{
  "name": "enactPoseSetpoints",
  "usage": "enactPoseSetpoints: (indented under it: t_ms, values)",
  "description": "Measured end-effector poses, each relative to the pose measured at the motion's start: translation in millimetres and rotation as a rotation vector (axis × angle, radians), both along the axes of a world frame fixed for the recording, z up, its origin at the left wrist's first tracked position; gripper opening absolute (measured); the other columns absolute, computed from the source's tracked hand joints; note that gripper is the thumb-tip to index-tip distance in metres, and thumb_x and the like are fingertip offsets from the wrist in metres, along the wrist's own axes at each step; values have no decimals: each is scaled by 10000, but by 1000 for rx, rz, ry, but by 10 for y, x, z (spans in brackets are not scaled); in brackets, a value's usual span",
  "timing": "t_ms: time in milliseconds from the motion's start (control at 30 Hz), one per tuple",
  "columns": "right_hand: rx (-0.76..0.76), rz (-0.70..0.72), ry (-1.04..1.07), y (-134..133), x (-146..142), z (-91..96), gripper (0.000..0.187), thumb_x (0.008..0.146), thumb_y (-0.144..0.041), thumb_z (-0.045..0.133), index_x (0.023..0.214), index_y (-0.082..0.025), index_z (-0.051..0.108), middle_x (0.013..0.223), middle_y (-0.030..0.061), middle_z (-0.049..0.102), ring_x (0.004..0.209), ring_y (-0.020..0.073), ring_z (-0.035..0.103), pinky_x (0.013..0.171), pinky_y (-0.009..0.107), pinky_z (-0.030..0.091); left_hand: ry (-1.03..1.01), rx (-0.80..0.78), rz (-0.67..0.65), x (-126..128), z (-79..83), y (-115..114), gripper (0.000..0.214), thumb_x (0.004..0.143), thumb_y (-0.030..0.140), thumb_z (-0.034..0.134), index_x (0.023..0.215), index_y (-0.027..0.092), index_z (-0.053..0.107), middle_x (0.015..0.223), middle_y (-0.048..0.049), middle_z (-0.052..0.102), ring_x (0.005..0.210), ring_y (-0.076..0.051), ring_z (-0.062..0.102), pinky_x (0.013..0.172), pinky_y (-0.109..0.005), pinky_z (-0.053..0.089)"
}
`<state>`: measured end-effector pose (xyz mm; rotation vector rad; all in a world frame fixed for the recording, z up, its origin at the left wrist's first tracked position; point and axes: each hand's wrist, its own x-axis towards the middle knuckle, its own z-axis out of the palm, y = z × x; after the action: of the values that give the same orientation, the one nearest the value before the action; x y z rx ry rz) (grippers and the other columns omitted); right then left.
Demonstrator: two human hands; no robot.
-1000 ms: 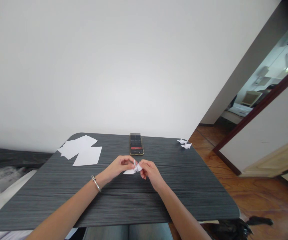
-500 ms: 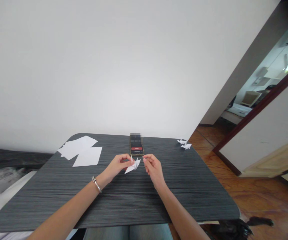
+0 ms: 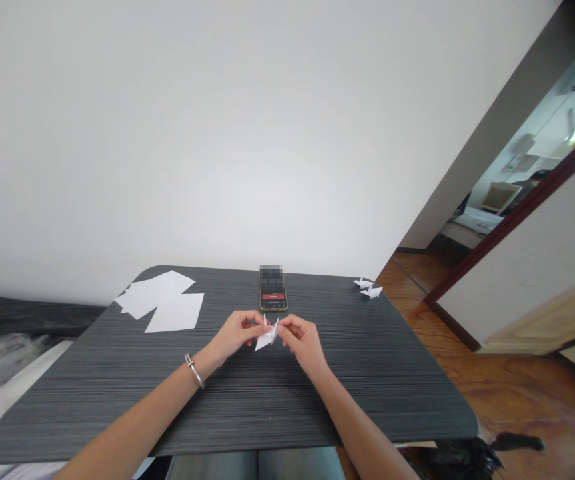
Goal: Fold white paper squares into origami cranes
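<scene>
A small white origami crane [image 3: 266, 339] is held over the middle of the dark table [image 3: 247, 407], its pointed parts sticking up and out. My left hand [image 3: 240, 332] pinches it from the left between thumb and fingers. From the right, my right hand [image 3: 301, 339] pinches its right-hand tip, and the fingers cover that part. A phone [image 3: 273, 293] with a red bar on its screen lies just beyond both hands.
Several sheets of white paper [image 3: 174, 310] overlap at the table's back left. Two folded white paper cranes [image 3: 371, 292] stand near the back right corner. Behind the table rises a white wall [image 3: 267, 147]; a doorway is at right.
My right hand has moved left and its fingers have closed on the crane's right side; half a second ago it was apart from it. My left hand has kept its pinch.
</scene>
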<state>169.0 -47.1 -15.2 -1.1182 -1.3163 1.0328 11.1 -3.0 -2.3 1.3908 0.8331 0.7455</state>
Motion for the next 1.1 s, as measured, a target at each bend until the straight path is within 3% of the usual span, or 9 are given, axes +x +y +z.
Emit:
enactPoseSetpoints:
  t_ms: [200, 400, 567, 1100]
  values:
    - [29, -11, -24, 17, 3, -43, 125, 718, -264, 582, 657, -154, 587, 532, -22, 518, 459, 87, 425, 448, 208, 329, 34, 56, -33, -11, -38, 12, 254, 660, 335, 647, 616, 113, 533, 667, -11, 569, 495, -65, 414, 425, -181, 254]
    - [-37, 28, 28, 39, 18, -71, 153, 720, -297, 579, 658, -157, 571, 462, -50, 470, 398, 68, 369, 378, 185, 249, 50, 102, -60, -22, -32, 9, 258, 674, 343, 638, 615, 112, 541, 639, -1, 564, 528, -79, 424, 457, -187, 262]
    - [2, 53, 57, 25, 12, -59, 155, 714, -288, 600, 643, -152, 573, 475, -54, 460, 414, 63, 349, 408, 191, 253, 32, 52, -116, -8, 19, -33, 240, 686, 342, 635, 744, 109, 619, 647, 0, 585, 585, -102, 466, 546, -206, 313]
    - [12, 153, 117, -5, 14, -4, 107, 701, -243, 608, 756, -151, 612, 541, -41, 504, 442, 66, 387, 429, 195, 275, -57, -14, -259, -14, -25, -31, 202, 686, 293, 650, 638, 113, 572, 666, 1, 565, 626, -108, 472, 617, -225, 331]
